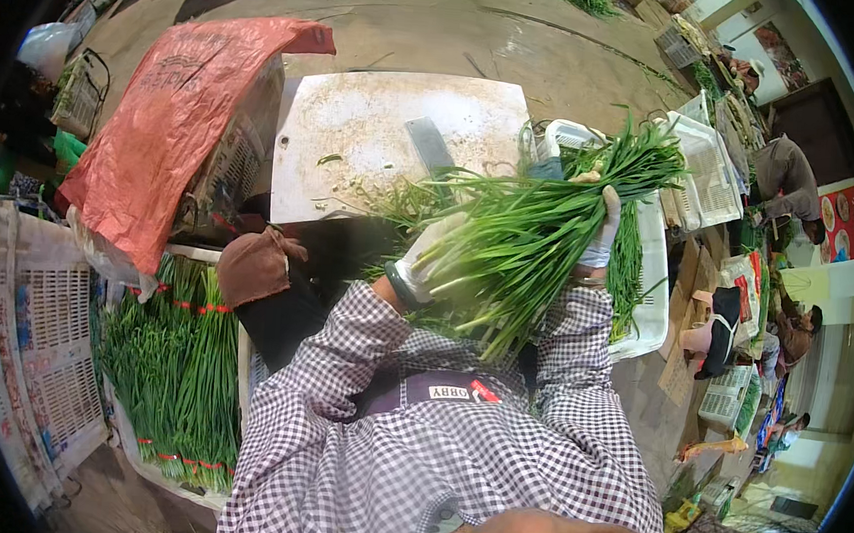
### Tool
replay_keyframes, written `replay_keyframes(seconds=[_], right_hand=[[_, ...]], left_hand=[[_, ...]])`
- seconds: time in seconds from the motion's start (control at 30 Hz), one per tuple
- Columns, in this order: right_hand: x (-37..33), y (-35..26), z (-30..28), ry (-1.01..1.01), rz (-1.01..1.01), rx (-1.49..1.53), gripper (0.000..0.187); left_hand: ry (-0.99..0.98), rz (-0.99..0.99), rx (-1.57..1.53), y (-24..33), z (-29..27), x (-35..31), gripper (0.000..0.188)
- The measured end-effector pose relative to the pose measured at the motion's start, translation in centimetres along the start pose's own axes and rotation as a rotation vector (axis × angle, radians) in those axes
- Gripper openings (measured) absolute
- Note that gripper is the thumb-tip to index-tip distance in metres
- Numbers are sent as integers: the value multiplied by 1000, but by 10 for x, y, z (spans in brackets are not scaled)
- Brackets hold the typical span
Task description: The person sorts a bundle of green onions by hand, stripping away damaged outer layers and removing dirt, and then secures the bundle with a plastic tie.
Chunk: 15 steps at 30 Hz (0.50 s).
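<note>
The right hand, in a white glove, grips the bunch of long green stalks, which is in the air before the person's body. The left hand touches its left side; its closing I cannot tell. A wide blade lies on the white desk.

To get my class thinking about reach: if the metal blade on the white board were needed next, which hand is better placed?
Probably the left hand: it appears nearer the metal blade on the white board; the right hand is farther right. Both are on the green bunch, though.
</note>
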State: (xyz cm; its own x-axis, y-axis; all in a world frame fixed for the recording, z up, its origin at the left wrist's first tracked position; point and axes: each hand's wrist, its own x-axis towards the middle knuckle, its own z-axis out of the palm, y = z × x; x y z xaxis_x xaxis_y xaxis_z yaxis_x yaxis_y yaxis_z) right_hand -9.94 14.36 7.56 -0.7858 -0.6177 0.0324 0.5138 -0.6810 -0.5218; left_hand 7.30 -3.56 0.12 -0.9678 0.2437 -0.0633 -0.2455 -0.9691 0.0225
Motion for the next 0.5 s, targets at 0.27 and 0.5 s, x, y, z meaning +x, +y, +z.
replay_keyframes(seconds=[0.27, 0.5], right_hand=[[0, -3, 3, 61, -80, -117, 28], [-5, -6, 11, 53, -107, -129, 32]], left_hand=[[-53, 152, 427, 7, -2, -6, 22], [-25, 154, 923, 8, -5, -19, 32]])
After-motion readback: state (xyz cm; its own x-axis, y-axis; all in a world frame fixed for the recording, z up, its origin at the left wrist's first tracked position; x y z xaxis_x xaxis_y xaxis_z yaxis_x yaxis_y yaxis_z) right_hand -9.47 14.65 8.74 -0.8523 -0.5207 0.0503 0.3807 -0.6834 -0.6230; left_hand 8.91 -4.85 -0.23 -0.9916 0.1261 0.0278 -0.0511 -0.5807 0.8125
